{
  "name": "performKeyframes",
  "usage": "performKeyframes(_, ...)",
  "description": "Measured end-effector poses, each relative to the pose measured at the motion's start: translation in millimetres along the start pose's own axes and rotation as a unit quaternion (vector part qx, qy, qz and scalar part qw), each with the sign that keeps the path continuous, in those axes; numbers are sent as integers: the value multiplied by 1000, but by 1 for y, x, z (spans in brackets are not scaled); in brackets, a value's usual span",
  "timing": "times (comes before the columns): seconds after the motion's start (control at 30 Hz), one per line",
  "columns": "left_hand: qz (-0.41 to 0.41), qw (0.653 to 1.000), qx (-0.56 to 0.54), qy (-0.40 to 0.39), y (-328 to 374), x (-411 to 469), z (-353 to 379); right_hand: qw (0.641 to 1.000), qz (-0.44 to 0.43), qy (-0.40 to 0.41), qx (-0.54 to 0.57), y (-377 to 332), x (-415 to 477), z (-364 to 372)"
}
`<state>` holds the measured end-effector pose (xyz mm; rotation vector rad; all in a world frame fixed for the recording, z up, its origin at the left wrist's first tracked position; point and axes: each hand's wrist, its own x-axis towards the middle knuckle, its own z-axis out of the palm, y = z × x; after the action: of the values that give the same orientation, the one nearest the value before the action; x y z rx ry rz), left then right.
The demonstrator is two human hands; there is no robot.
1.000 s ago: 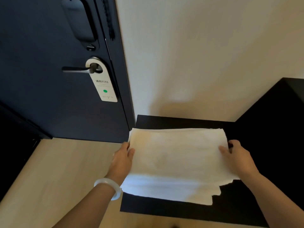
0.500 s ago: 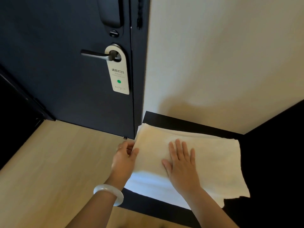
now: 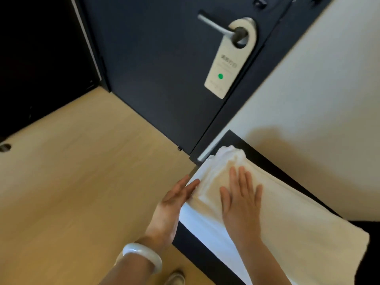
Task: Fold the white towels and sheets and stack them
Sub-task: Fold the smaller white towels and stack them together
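Towel stack sits on the black tabletop, pushed into the corner where the wall meets the dark door. Its near edge hangs slightly over the tabletop's front.

Right hand: flat on top near the left end, fingers straight and spread, gripping nothing. Reads as a hold-down, so the layers don't slide while the side gets trued up.

Left hand: also flat, fingers straight and together, laid against the stack's left side. It holds nothing and looks like it's being used as a straightedge to square the layers. White bangle on that wrist.

Far-left corner of the stack is rumpled and riding up, not flush. That's probably the reason for the tamping. Lower layers show at the near edge, slightly stepped.

Delta vs 0.5 s ago:
- Left hand was curled on the left edge with the thumb over the top. It has now let go and flattened against the side.
- Right hand was already palm-down on top, and it's now closer to the left end.
- A second ago both hands held the towel by its two ends.
- Head has swung left and tilted. The door hanger on the handle has moved right in the view, and more wood floor shows.

My read: placement is done and this is the alignment step.
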<state>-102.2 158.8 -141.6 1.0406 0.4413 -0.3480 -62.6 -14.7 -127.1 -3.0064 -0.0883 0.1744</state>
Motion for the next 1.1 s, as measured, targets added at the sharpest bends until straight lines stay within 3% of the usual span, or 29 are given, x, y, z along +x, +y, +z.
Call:
performKeyframes(0.17, 4, 999, 25, -23, -11, -8, -7, 981, -33, -25, 192, -21, -10, -13)
performKeyframes(0.3, 27, 998, 33, -38, -12, -6, -6, 986, -77, -51, 135, -36, -16, -5)
performKeyframes(0.57, 20, 997, 17, -69, -7, 4, -1, 962, -24, -51, 266, -30, -11, -11)
performKeyframes(0.63, 9, 998, 11, -67, -7, 5, 1, 950, -10, -4, 311, -34, -14, -15)
performKeyframes(0.7, 9, 998, 8, -64, -6, 6, 2, 950, -55, 149, 268, -39, -13, -19)
performKeyframes(0.73, 10, 998, 6, -62, -5, 5, 2, 949, -65, 184, 246, -40, -12, -19)
performKeyframes(0.8, 16, 999, 7, -51, -2, 3, 1, 958, -59, 79, 269, -53, -10, -21)
performKeyframes(0.87, 13, 999, 13, -31, 2, 1, 0, 978, -88, -25, 187, -56, -13, -14)
performKeyframes(0.93, 8, 999, 20, -27, 5, 0, 0, 987, -138, -26, 77, -51, -15, -8)
performKeyframes(1.0, 5, 999, 43, -28, 8, -2, -3, 990, -116, -42, 71, -49, -13, -14)
performKeyframes(1.1, 28, 992, 125, 17, 9, -8, -3, 981, -63, -76, 167, -34, -20, -26)
